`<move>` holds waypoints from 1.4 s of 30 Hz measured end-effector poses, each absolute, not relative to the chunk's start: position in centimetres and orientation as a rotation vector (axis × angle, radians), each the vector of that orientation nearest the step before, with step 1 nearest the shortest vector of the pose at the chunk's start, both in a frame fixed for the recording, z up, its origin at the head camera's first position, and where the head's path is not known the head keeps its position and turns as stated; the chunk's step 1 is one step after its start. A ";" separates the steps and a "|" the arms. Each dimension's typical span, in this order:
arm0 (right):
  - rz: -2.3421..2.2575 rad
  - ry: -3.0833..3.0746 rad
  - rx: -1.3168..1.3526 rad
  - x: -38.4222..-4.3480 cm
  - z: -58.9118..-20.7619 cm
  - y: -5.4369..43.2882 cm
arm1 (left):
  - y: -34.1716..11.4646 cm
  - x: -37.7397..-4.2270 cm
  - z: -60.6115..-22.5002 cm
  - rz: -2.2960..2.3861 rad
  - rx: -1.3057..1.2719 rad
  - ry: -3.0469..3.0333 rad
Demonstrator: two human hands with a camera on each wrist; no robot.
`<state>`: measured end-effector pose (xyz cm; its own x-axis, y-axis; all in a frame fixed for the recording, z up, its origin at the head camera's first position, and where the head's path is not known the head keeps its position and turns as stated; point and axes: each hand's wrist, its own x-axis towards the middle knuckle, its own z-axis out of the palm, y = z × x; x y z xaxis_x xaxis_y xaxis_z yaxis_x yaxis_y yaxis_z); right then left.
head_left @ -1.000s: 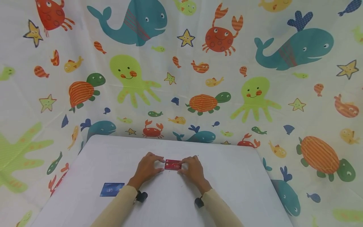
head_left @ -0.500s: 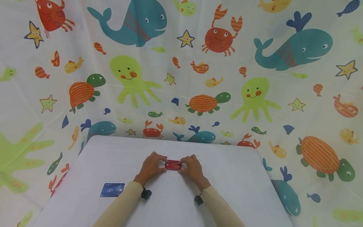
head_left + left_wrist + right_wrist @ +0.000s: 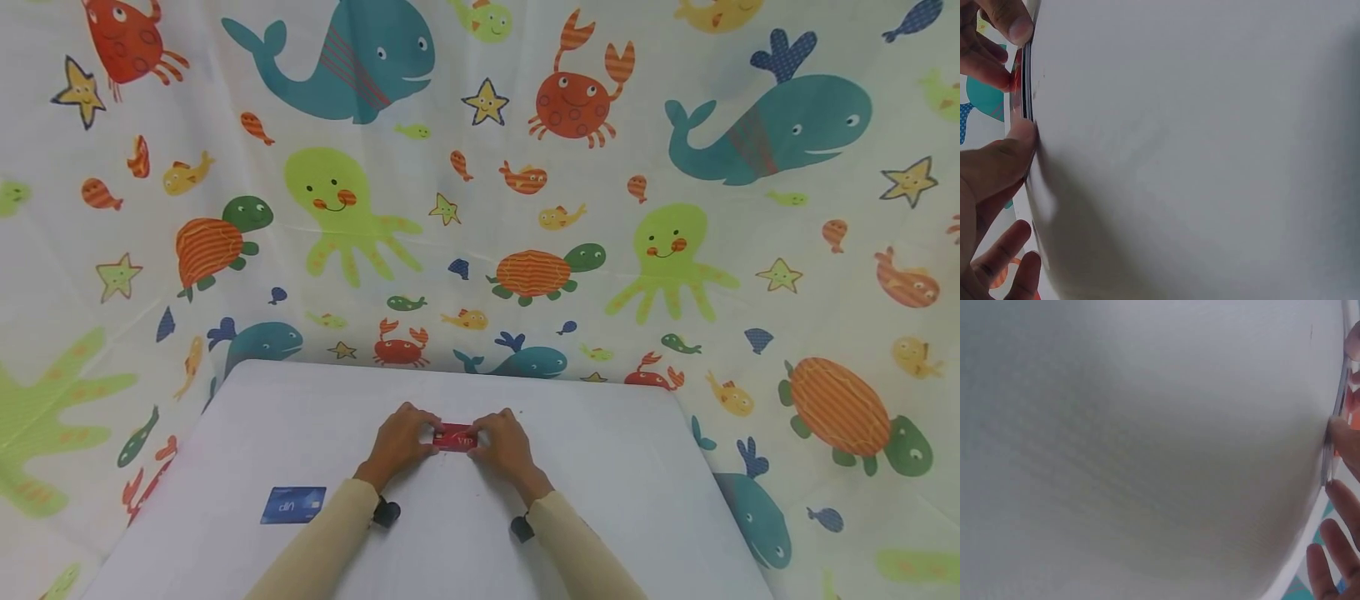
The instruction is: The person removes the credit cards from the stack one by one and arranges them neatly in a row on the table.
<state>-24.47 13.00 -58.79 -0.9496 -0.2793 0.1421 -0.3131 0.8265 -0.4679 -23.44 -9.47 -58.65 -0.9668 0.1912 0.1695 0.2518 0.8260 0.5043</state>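
A red card [image 3: 454, 438] with "VIP" printed on it lies face up at the table's middle, on top of a thin stack of cards [image 3: 1027, 87] whose layered edges show in the left wrist view. My left hand [image 3: 401, 443] pinches the stack at its left end, thumb on the near edge and index finger at the far edge. At the right end my right hand [image 3: 506, 447] pinches it the same way. In the right wrist view only the thumb [image 3: 1344, 439] and some fingers show, at the frame's right edge.
A blue "VIP" card [image 3: 292, 505], upside down from here, lies on the white table [image 3: 600, 500] left of my left forearm. Behind the table's far edge hangs a curtain [image 3: 450, 233] printed with sea animals. A dark strap-on camera [image 3: 387, 512] sits at my left wrist.
My left hand has moved right and closed onto the left end of the stack. My right hand has kept its pinch. The blue card has stayed in place.
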 end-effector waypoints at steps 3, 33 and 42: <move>0.780 -2.948 0.468 -24.4 -58.6 13.0 | -9.5 -23.5 -58.8 -0.820 -0.350 -2.896; 0.871 -2.871 0.534 -22.6 -56.9 13.0 | -11.0 -21.6 -56.7 -0.758 -0.416 -2.853; 0.882 -2.886 0.552 -21.7 -56.5 12.6 | -11.9 -20.3 -56.2 -0.789 -0.415 -2.833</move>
<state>-21.66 12.60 -56.50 -0.9327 -0.3166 0.1728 -0.3591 0.7702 -0.5270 -20.25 -11.85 -56.24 -0.9465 0.2193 0.2369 0.3102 0.8209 0.4795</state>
